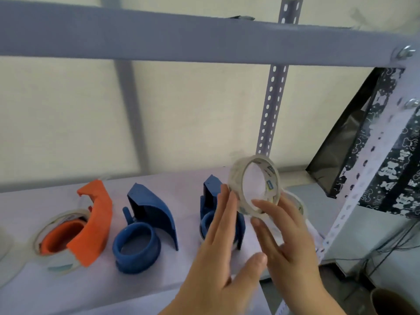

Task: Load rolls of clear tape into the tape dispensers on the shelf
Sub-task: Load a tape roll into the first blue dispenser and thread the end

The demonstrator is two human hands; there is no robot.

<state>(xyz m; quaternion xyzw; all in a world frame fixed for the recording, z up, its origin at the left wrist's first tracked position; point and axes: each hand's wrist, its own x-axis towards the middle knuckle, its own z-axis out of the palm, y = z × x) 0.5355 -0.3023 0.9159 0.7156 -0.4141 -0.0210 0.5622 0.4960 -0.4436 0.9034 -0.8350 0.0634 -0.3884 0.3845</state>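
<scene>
A roll of clear tape [254, 183] is held upright above the shelf [159, 280] between both hands. My right hand [286, 237] grips its lower right rim; my left hand [218, 244] presses its left side with flat fingers. Three dispensers lie on the shelf: an orange dispenser [91, 223] at the left with a tape roll on its hub, a blue dispenser [145, 226] in the middle with a bare hub, and a second blue dispenser [213, 208] partly hidden behind my left hand. Another clear roll [297, 203] lies behind my right hand.
A grey shelf beam [181, 39] crosses overhead. Perforated uprights stand at the back [270, 105] and the right front corner [368, 178]. A black patterned bag [372, 142] leans at the right. Another tape roll edge [4, 251] shows at the far left. Cables [386, 251] hang low right.
</scene>
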